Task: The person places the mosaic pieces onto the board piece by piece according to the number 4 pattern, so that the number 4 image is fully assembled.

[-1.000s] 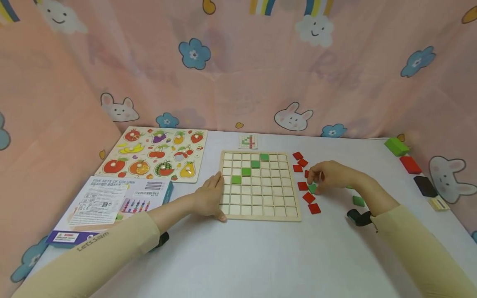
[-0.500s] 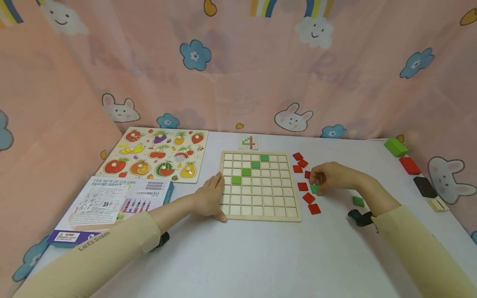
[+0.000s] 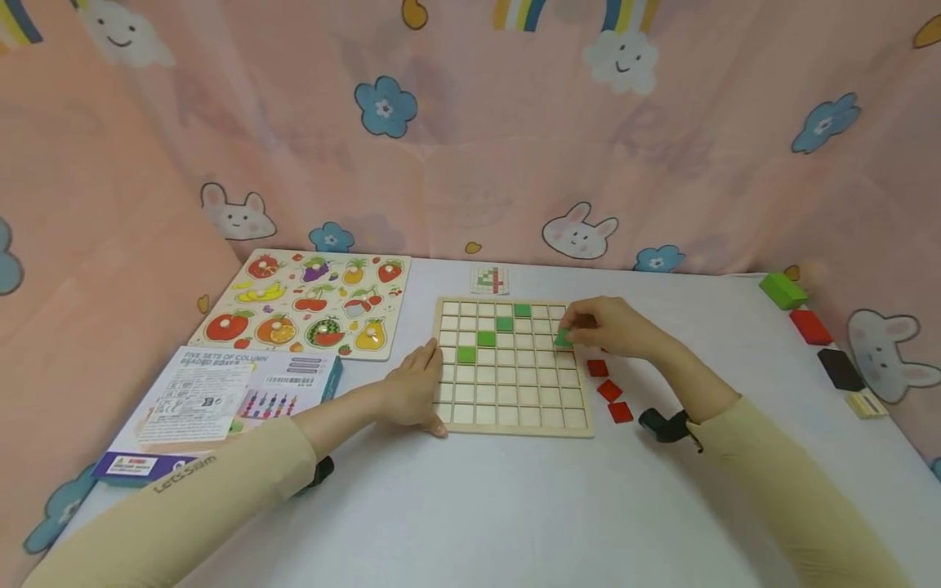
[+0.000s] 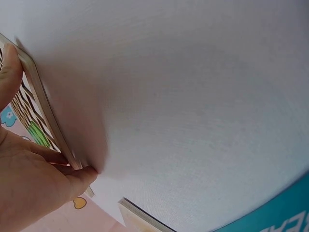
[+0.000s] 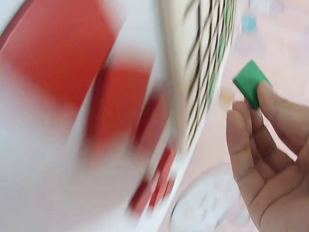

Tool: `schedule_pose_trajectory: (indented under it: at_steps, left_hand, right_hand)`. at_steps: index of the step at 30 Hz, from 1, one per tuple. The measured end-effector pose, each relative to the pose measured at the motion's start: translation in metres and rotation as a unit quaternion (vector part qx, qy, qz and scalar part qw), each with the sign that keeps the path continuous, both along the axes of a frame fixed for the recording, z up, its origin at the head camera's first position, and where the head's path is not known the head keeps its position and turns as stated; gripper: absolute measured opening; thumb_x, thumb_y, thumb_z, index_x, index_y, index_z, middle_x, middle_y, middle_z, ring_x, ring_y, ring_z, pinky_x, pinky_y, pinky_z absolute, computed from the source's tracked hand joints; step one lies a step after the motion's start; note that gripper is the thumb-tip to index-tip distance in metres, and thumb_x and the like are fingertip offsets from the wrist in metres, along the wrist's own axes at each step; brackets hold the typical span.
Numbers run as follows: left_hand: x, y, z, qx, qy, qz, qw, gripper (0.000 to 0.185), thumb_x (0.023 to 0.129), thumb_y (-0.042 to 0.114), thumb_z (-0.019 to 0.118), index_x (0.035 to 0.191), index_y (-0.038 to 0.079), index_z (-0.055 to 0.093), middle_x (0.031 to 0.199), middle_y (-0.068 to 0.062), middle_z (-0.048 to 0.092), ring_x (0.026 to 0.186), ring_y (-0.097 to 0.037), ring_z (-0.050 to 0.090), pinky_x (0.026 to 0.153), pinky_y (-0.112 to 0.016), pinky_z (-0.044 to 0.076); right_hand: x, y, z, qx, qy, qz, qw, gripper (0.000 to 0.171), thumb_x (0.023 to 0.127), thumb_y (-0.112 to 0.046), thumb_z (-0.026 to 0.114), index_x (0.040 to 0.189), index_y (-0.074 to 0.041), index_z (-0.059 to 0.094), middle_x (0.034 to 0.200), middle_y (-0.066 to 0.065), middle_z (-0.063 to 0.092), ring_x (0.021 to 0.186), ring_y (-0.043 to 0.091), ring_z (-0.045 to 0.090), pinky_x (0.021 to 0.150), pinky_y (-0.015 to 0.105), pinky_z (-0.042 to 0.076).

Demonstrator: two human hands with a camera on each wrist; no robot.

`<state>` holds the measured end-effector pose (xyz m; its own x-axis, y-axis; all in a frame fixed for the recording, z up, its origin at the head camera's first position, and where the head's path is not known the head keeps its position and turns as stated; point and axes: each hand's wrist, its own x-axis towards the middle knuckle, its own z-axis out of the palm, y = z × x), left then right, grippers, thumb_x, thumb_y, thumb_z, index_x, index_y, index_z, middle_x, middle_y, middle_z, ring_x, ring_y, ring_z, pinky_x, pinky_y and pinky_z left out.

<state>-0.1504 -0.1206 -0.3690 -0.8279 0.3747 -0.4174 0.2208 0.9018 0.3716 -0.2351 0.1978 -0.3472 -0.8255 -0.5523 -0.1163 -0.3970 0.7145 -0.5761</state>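
A wooden grid board (image 3: 515, 408) lies on the white table, with three green tiles (image 3: 485, 338) set in a diagonal line. My left hand (image 3: 415, 392) rests flat against the board's left edge (image 4: 48, 121), fingers straight. My right hand (image 3: 599, 327) hovers over the board's right columns and pinches a green tile (image 3: 562, 338) (image 5: 251, 89) in its fingertips. Red tiles (image 3: 608, 390) lie on the table just right of the board; in the right wrist view they are blurred.
A small pattern card (image 3: 488, 279) lies behind the board. A fruit puzzle (image 3: 309, 304) and a printed box (image 3: 220, 396) sit at the left. Green (image 3: 782, 290), red (image 3: 810, 325) and black (image 3: 840, 367) blocks line the right edge. A pink curtain surrounds the table.
My right hand picked a green tile from the pile right of the board and carried it left over the board's right columns. The left hand stayed put.
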Motion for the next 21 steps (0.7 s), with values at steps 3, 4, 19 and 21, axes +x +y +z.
schedule_pose_trajectory:
  at_steps: [3,4,19,21]
  left_hand:
    - [-0.001,0.001,0.0,0.001,-0.001,-0.001,1.0,0.125,0.072,0.036,0.086,0.156,-0.008,0.004,0.166,-0.024,-0.007,0.155,-0.044,0.001,0.122,-0.061,0.02]
    - [-0.001,0.002,0.001,0.002,-0.001,-0.001,1.0,0.125,0.072,0.036,0.086,0.156,-0.008,0.004,0.166,-0.025,-0.007,0.155,-0.044,0.001,0.122,-0.062,0.02]
    - [-0.002,-0.001,-0.002,0.002,0.007,-0.006,1.0,0.126,0.072,0.039,0.086,0.155,-0.01,0.006,0.165,-0.027,-0.004,0.154,-0.045,0.004,0.12,-0.062,0.022]
    - [-0.002,-0.002,-0.002,-0.001,0.009,-0.007,0.9999,0.126,0.072,0.04,0.086,0.155,-0.01,0.006,0.165,-0.027,-0.004,0.154,-0.045,0.004,0.12,-0.062,0.023]
  right_hand:
    - [0.006,-0.032,0.0,-0.02,-0.001,0.02,1.0,0.013,0.094,-0.007,0.064,0.104,-0.007,0.072,0.101,0.007,0.072,0.088,0.018,0.058,0.078,0.027,0.05]
    - [0.008,-0.043,0.0,-0.024,-0.002,0.028,0.999,0.014,0.094,-0.007,0.064,0.105,-0.007,0.072,0.102,0.007,0.072,0.089,0.018,0.058,0.08,0.028,0.051]
    - [0.019,-0.135,-0.019,-0.029,-0.008,0.042,0.999,0.004,0.088,-0.005,0.071,0.09,-0.009,0.073,0.081,0.002,0.069,0.072,0.011,0.057,0.066,0.02,0.048]
    - [0.021,-0.137,-0.02,-0.025,-0.003,0.044,0.999,0.004,0.087,-0.006,0.072,0.089,-0.009,0.074,0.081,0.002,0.07,0.072,0.011,0.058,0.066,0.02,0.048]
